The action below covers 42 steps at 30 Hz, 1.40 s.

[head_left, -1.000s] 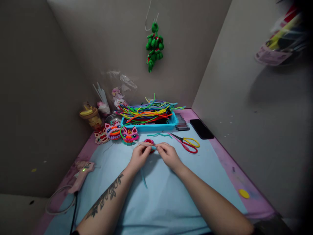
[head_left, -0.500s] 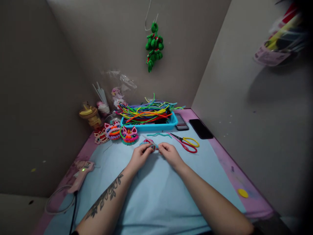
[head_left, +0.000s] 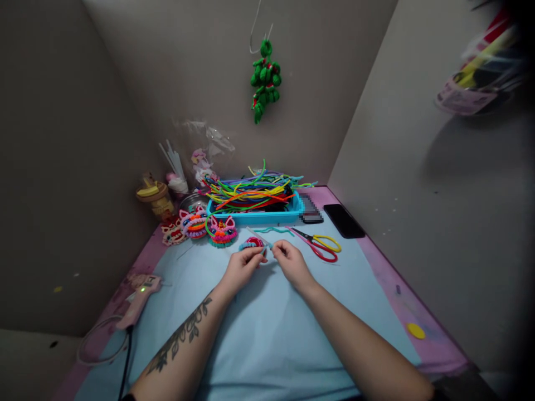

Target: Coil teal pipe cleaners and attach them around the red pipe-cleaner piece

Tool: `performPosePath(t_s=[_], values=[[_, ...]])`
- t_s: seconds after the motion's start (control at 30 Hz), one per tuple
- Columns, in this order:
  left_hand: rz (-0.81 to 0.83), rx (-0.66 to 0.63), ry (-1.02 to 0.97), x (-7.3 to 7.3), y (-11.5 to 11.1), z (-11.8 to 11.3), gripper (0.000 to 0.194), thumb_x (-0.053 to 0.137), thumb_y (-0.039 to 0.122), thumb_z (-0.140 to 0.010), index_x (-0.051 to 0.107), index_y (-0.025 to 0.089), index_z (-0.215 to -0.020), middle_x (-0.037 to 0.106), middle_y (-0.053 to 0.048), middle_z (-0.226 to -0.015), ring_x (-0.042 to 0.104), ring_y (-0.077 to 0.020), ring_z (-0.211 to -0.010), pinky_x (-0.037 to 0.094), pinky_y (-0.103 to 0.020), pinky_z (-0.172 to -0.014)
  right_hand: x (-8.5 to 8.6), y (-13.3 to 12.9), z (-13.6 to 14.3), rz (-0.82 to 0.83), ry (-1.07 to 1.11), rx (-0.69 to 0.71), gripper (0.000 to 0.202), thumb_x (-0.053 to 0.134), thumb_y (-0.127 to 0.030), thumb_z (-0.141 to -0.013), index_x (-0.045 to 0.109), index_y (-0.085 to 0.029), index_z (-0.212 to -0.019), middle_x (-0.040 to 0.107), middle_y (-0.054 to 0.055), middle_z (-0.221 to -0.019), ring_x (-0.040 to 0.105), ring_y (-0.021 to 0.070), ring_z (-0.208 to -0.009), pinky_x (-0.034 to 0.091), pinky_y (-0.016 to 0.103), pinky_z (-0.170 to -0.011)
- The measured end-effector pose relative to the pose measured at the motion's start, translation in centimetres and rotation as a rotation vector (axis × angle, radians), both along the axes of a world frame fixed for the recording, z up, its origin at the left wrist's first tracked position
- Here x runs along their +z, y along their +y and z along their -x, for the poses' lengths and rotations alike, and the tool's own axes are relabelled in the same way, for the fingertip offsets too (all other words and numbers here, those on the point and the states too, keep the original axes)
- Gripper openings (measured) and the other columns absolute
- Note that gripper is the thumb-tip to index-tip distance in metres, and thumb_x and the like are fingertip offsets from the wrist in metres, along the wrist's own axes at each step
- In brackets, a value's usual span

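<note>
My left hand is closed in a pinch, with a bit of light-blue pipe cleaner showing at its fingertips. Just to its right, my right hand pinches a thin pale pipe cleaner that slants up and left from the fingers. Behind the left fingers lies a small blue and red coiled pipe-cleaner piece, partly hidden by that hand. A teal pipe cleaner rests on the cloth beyond the hands. Scissors with yellow and red handles lie open to the right.
A blue tray heaped with coloured pipe cleaners stands at the back. Finished animal-head pieces sit left of it. A pink glue gun with a lit green light lies at left. A black phone lies at right.
My fingertips have drawn slightly apart. The pale pipe cleaner has shifted a little right with my right hand, and more of the coiled piece shows.
</note>
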<state>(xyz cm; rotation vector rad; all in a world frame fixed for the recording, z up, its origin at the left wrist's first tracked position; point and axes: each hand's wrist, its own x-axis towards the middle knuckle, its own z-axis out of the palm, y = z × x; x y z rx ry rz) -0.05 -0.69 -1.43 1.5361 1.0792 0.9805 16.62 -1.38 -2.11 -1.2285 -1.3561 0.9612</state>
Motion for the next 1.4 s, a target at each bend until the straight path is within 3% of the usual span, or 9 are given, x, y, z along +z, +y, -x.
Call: performPosePath(t_s=[0.5,0.8,1.13,1.23,1.33,1.4], values=[[0.024,-0.009,0.012,0.3,-0.3,-0.2,0.034,0.058,0.033,-0.079,0.069,0.012,-0.104,0.072,-0.009,-0.082,0.061,-0.0164,-0.066,0.049,-0.028,-0.063,-0.1,-0.3,0.3,-0.123,-0.108,-0.122,0.011,0.060,-0.029,-0.073,0.056,-0.019,-0.074,0.057,0.002,-0.078,0.055,0.0179,-0.077,0.043,0.027,-0.063],[0.018,-0.017,0.100,1.2,-0.6,-0.3,0.023,0.057,0.030,-0.078,0.074,0.014,-0.076,0.072,-0.009,-0.092,0.057,-0.0130,-0.060,0.045,-0.025,-0.058,-0.6,-0.6,0.3,-0.163,-0.182,-0.164,0.003,0.055,-0.019,-0.074,0.053,-0.021,-0.075,0.064,0.002,-0.080,0.060,0.0186,-0.078,0.046,0.030,-0.070],[0.003,0.076,-0.052,0.5,-0.4,-0.5,0.030,0.063,0.039,-0.076,0.073,0.011,-0.079,0.070,-0.008,-0.073,0.059,-0.0147,-0.061,0.043,-0.023,-0.056,-0.7,-1.1,0.5,-0.450,-0.564,-0.176,0.012,0.048,-0.011,-0.080,0.053,-0.022,-0.079,0.070,0.006,-0.088,0.065,0.0219,-0.081,0.047,0.035,-0.077],[-0.001,0.118,-0.055,0.7,-0.4,-0.4,0.030,0.062,0.039,-0.077,0.071,0.011,-0.074,0.070,-0.007,-0.072,0.060,-0.0153,-0.064,0.045,-0.024,-0.059,-0.4,-1.3,0.7,-0.454,-0.535,-0.127,0.011,0.051,-0.015,-0.081,0.055,-0.021,-0.090,0.069,0.007,-0.091,0.064,0.0217,-0.084,0.048,0.035,-0.078],[-0.019,0.130,-0.053,1.0,-0.3,-0.2,0.027,0.061,0.037,-0.078,0.070,0.012,-0.076,0.069,-0.006,-0.073,0.061,-0.0161,-0.068,0.047,-0.025,-0.063,-0.2,-1.4,0.6,-0.353,-0.411,-0.058,0.036,0.057,-0.025,-0.081,0.048,-0.019,-0.116,0.067,0.008,-0.100,0.063,0.0204,-0.083,0.050,0.033,-0.075],[-0.044,0.091,-0.050,1.2,-0.2,0.1,0.026,0.060,0.036,-0.079,0.069,0.012,-0.079,0.069,-0.006,-0.074,0.062,-0.0161,-0.069,0.048,-0.025,-0.065,0.1,-1.4,0.4,-0.294,-0.362,0.002,0.039,0.053,-0.028,-0.085,0.045,-0.020,-0.122,0.066,0.008,-0.102,0.063,0.0195,-0.084,0.050,0.032,-0.075]])
